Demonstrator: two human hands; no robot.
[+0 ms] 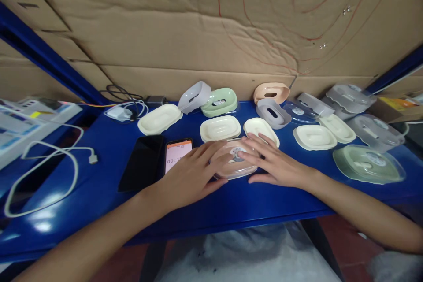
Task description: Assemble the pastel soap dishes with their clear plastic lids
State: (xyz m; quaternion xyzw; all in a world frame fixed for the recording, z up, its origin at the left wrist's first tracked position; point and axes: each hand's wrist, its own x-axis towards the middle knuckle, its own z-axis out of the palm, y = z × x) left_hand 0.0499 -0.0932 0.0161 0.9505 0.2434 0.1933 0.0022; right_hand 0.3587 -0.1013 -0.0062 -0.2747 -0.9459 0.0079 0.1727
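A peach soap box (235, 170) with a clear lid and a round sticker lies on the blue table near its front edge. My left hand (194, 169) holds it from the left, fingers over the lid and thumb along the near side. From the right, my right hand (274, 163) grips it, with fingers spread over the lid's edge and thumb low at the front. Just behind it are two cream inner trays, one on the left (220, 128) and one on the right (259, 129). A phone with a running timer (178, 150) lies beside my left hand.
A dark phone (141, 163) and white cable (77, 163) lie leftward. Behind are a green soap box (220, 102), a peach shell (277, 93) and grey shells (272, 115). Lidded boxes, one green (368, 165), stand right. A cardboard wall (165, 39) closes the back.
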